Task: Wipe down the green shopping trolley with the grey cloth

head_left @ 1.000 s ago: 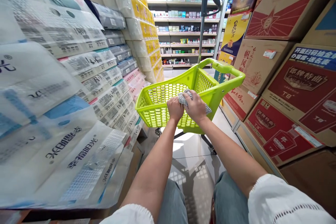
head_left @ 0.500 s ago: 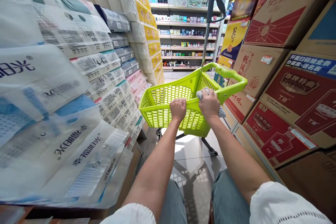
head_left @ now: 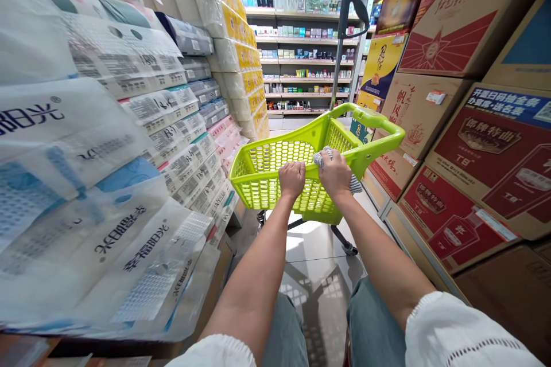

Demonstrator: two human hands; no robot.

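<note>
Along the left of the aisle rise stacked packs of tissue paper (head_left: pixel 103 143) in clear printed wrap, with yellow-labelled packs (head_left: pixel 235 46) piled farther back. In the middle stands a lime-green plastic shopping cart basket (head_left: pixel 275 175) on a wheeled frame over the tiled floor (head_left: pixel 318 281); through its perforated walls no goods show inside it. The left hand (head_left: pixel 292 179) is closed in a fist over the basket's near rim. Just to its right, the right hand (head_left: pixel 334 173) is closed on a grey striped cloth (head_left: pixel 321 157), pressing it against the same rim, with the cloth's ends showing at both sides of the hand. The basket's green handle (head_left: pixel 373 121) curves at the far right corner, and a grey pole with a dark grip (head_left: pixel 349 6) rises behind it. At the far end run store shelves (head_left: pixel 301 63) lined with small boxes and bottles. On the right, cardboard liquor cartons (head_left: pixel 469 143) printed in red are stacked high.
</note>
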